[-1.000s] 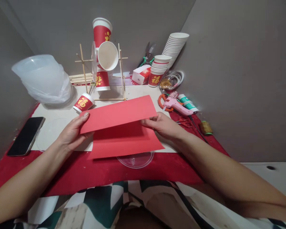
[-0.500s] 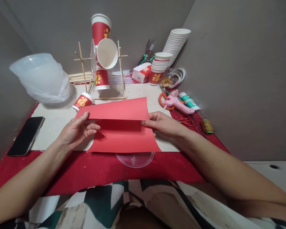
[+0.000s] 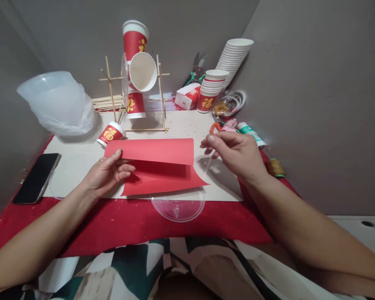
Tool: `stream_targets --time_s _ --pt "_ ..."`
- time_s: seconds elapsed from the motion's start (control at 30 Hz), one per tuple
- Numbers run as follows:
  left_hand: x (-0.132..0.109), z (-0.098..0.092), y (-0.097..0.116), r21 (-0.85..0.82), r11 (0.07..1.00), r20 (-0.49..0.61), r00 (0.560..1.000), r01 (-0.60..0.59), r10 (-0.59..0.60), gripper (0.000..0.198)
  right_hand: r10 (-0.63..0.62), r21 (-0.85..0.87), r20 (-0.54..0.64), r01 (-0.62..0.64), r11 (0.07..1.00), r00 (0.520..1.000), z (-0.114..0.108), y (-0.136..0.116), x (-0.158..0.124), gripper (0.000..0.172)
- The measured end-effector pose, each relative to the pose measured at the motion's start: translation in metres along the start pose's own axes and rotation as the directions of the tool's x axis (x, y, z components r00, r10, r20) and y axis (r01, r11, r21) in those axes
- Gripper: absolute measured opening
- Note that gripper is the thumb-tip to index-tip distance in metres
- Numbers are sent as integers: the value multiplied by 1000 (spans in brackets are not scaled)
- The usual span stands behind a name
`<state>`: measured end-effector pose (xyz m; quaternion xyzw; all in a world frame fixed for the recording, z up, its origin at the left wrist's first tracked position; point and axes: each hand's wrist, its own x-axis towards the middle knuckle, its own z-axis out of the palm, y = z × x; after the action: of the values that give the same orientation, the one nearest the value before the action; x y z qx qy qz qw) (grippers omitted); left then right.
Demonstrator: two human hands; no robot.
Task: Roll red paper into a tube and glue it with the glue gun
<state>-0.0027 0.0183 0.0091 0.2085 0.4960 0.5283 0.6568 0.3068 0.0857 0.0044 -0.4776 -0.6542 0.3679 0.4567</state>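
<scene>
A red sheet of paper (image 3: 162,164) lies folded over on a white board (image 3: 187,123), its upper flap resting toward me. My left hand (image 3: 108,175) pinches the paper's left edge at the fold, thumb on top. My right hand (image 3: 234,154) hovers just right of the paper without touching it, fingers drawn into a loose pinch; whether anything is in them I cannot make out. A clear round plastic lid (image 3: 178,206) pokes out from under the paper's near edge.
A stick frame with red paper cups (image 3: 137,75) stands at the back, one cup (image 3: 111,134) lying beside it. Cup stacks (image 3: 211,89) stand back right. A bag of plastic bowls (image 3: 56,102) and a phone (image 3: 36,177) sit left. A red cloth (image 3: 128,225) covers the table.
The upper flap has come down flatter onto the sheet. My right hand has let go of the paper's right edge and lifted away to the right. My left hand stays on the left edge.
</scene>
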Motion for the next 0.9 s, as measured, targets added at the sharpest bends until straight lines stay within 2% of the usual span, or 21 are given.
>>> stream_targets --time_s 0.07,0.13,0.2,0.23,0.3,0.43,0.5,0.57,0.6,0.63,0.7,0.73,0.83,0.9 --pt "0 -1 -2 16 1000 16 1000 -8 8 20 102 124 158 -123 985 982 3 -4 -5 48" --pt "0 -2 -6 52 998 58 998 -19 16 23 197 202 351 -280 939 915 9 -6 -11 55" --pt "0 -3 -10 125 992 123 992 -23 8 27 254 234 466 -395 889 847 16 -6 -16 52" --pt "0 -3 -12 175 984 161 987 -25 -3 30 267 250 488 -426 870 831 19 -6 -18 49" --pt "-1 -5 -13 281 959 235 972 -45 -23 34 268 298 495 -451 841 827 22 -4 -19 43" --pt "-10 -4 -7 441 879 359 933 -178 9 38 265 424 441 -459 781 857 20 0 -14 37" --pt "-19 -1 -5 567 776 410 912 -277 26 36 274 465 405 -455 759 872 19 2 -10 34" --pt "-28 2 -6 715 554 486 873 -427 45 35 273 480 391 -448 754 879 19 5 -7 34" --pt "-31 4 -8 747 402 560 827 -530 48 37 269 482 390 -445 755 880 19 6 -5 34" --pt "-33 4 -11 730 253 647 761 -635 43 39 265 484 393 -443 755 881 19 8 -4 35" --pt "-33 4 -19 607 -4 795 606 -795 24 42 252 489 399 -437 755 882 20 11 -3 36" --pt "-31 2 -23 536 -108 843 537 -837 28 41 245 490 399 -431 758 884 20 12 -2 36" --pt "-22 -3 -34 382 -344 923 375 -857 91 28 223 467 405 -411 783 886 20 13 -3 37" --pt "-17 -5 -36 331 -419 943 308 -845 125 22 214 451 409 -401 797 887 20 12 -3 38"
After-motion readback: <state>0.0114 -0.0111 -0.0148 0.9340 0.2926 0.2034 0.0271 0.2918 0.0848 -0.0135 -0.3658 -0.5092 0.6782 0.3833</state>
